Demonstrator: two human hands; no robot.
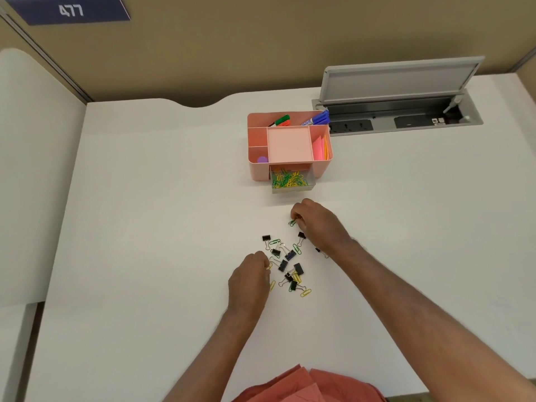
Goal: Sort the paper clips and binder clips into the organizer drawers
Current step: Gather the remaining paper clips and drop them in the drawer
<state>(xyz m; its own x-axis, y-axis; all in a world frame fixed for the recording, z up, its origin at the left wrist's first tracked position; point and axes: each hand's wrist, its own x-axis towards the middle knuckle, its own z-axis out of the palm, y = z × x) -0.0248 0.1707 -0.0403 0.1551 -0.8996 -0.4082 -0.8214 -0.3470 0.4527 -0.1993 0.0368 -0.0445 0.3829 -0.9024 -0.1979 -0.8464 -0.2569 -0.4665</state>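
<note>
Right hand (pixel 316 224) pinching green paper clip (pixel 292 222) above counter (pixel 145 227) | left hand (pixel 251 278) curled at yellow clip (pixel 270 266), grip unclear | drawer (pixel 293 182) open, clips inside

An office cubicle — tan partition walls (pixel 232 47) hem the white desk (pixel 145 227). A numbered sign (pixel 69 10) hangs above; a power-socket hatch (pixel 400 111) sits open at the desk's back right corner.

My one head camera looks forward and steeply down from close above the counter (pixel 145 227), wide-angle, taking in its near edge through to the far partition wall (pixel 232 53).
</note>
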